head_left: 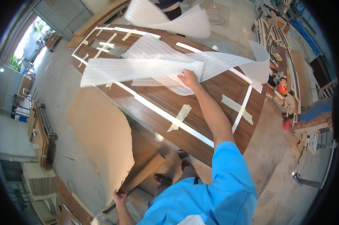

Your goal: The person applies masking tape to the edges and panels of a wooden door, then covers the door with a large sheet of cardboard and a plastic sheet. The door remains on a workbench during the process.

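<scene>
My right hand [189, 79] reaches over a brown wooden door panel [165, 98], fingers closed on a strip of white foam sheet [139, 70]. The strip stretches left from my fingers and lies across other crossed foam strips, one of which curls up at the right [252, 62]. Down at the lower left, my left hand [120, 195] is closed round the torn edge of a large brown cardboard sheet [102, 129]. The cardboard bends and hangs beside the door's near edge. White edging strips [173, 119] run along the door, fixed with pieces of masking tape [180, 118].
Another foam piece [169, 22] is raised at the far side, in front of a person in dark clothes [173, 11]. Piles of wood offcuts [274, 56] line the right. Stacked boards [38, 180] stand at the left. My sandalled feet [183, 154] are near the door.
</scene>
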